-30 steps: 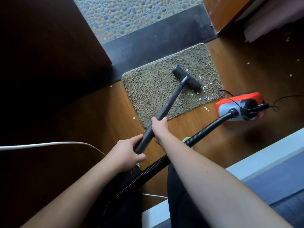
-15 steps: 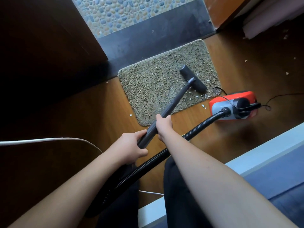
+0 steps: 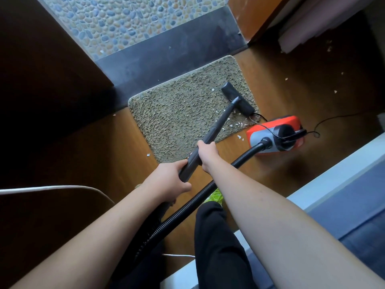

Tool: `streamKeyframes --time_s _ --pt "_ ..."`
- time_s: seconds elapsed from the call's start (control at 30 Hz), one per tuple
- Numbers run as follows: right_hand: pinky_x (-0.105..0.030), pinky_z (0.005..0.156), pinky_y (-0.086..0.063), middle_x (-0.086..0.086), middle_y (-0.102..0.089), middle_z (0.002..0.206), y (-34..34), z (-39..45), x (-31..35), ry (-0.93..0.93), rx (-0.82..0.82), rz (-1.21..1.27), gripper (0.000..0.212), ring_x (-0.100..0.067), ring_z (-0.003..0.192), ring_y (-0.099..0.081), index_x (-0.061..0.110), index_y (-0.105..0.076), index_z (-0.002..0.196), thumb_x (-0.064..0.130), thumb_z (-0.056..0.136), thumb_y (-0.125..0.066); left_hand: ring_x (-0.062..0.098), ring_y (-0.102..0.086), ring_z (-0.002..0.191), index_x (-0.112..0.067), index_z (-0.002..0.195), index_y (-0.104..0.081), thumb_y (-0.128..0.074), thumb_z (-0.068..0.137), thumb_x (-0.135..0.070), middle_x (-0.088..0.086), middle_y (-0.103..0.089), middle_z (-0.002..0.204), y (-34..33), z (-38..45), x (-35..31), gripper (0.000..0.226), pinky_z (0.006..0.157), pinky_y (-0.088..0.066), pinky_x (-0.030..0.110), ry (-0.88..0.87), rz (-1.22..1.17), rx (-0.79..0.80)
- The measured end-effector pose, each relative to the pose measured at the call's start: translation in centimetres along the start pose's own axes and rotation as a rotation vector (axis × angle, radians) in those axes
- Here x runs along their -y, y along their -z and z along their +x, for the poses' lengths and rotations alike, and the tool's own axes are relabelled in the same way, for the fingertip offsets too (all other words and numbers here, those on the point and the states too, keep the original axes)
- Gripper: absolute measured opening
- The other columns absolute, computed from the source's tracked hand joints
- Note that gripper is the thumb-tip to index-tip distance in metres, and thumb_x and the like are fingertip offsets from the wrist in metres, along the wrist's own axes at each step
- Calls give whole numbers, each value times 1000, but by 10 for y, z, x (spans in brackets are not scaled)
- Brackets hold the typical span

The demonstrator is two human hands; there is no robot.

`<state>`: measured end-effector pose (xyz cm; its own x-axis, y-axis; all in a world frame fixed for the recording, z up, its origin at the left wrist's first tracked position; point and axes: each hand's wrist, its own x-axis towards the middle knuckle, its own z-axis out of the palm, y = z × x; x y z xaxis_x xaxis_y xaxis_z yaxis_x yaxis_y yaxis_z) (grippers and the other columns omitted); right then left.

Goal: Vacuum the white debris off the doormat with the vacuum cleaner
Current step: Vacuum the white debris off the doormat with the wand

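Black plastic forms the vacuum nozzle (image 3: 237,98), which now sits nearer the right edge of the doormat (image 3: 177,113) than it did half a second earlier; the orange vacuum cleaner body (image 3: 277,134) remains on the wooden floor (image 3: 100,147) just beside the mat's right corner.

Hand pose:
- The left hand (image 3: 168,180) grips the lower end of the dark wand (image 3: 210,136), fingers curled fully round the tube, thumb on top.
- The right hand (image 3: 206,152) grips the wand higher up, fingers wrapped round it, forearm extended forward.
- Both forearms are bare and reach out from the bottom of the view.

Materials and shapes:
- The doormat is a tan, coarse looped pile with rounded corners, lying against a dark stone threshold (image 3: 166,53).
- White debris (image 3: 235,124) lies in small flakes on the mat's near right corner, close behind the nozzle, with stray flakes on the floor.
- A black ribbed hose (image 3: 208,188) runs from the cleaner body toward the person.
- Pebble-patterned flooring (image 3: 129,19) lies beyond the threshold.
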<state>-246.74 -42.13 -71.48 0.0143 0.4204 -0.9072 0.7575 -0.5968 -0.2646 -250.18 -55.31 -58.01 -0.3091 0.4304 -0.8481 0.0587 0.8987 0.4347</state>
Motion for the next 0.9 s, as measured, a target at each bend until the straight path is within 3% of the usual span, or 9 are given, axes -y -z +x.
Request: streamKeyframes --time_s 0.17,0.33,0.47,0.6,0.7,0.9 --pt "-51 91 -54 -12 -57 123 11 0 14 -4 7 -8 55 -35 102 -63 17 -36 138 33 88 -54 22 -69 50 -34 141 -45 -66 81 -22 1 -68 88 -2 9 -12 64 53 -60 37 -12 1 3" --pt "-50 90 -55 -12 -56 126 8 -2 12 -11 13 -22 63 -35 103 -63 21 -29 146 35 89 -53 22 -69 50 -37 143 -42 -66 81 -22 0 -66 92 -2 7 -9 69 51 -60 38 6 0 4" --pt "-41 88 -52 -11 -51 132 4 -14 10 -9 27 -58 65 -32 109 -58 20 -24 151 34 94 -52 16 -67 46 -39 146 -38 -66 80 -24 -8 -60 85 1 0 0 73 49 -59 30 11 48 -8" --pt "-50 94 -52 -11 -51 133 -8 -19 2 -6 44 -72 73 -34 110 -58 22 -19 153 37 90 -53 15 -66 44 -41 147 -36 -65 80 -23 -8 -59 87 3 -8 11 76 46 -57 28 44 21 -5" --pt "-43 86 -53 -10 -50 135 -14 -28 -4 -14 57 -81 68 -34 111 -58 21 -20 151 36 93 -52 12 -64 45 -42 147 -37 -67 78 -26 -4 -63 95 3 -14 23 76 47 -55 23 49 44 -34" --pt "-42 86 -53 -9 -50 131 -22 -35 -18 -4 81 -95 67 -30 103 -56 21 -17 153 31 96 -51 3 -59 53 -42 148 -37 -69 78 -29 -1 -65 107 0 -27 43 79 54 -52 18 49 27 -51"
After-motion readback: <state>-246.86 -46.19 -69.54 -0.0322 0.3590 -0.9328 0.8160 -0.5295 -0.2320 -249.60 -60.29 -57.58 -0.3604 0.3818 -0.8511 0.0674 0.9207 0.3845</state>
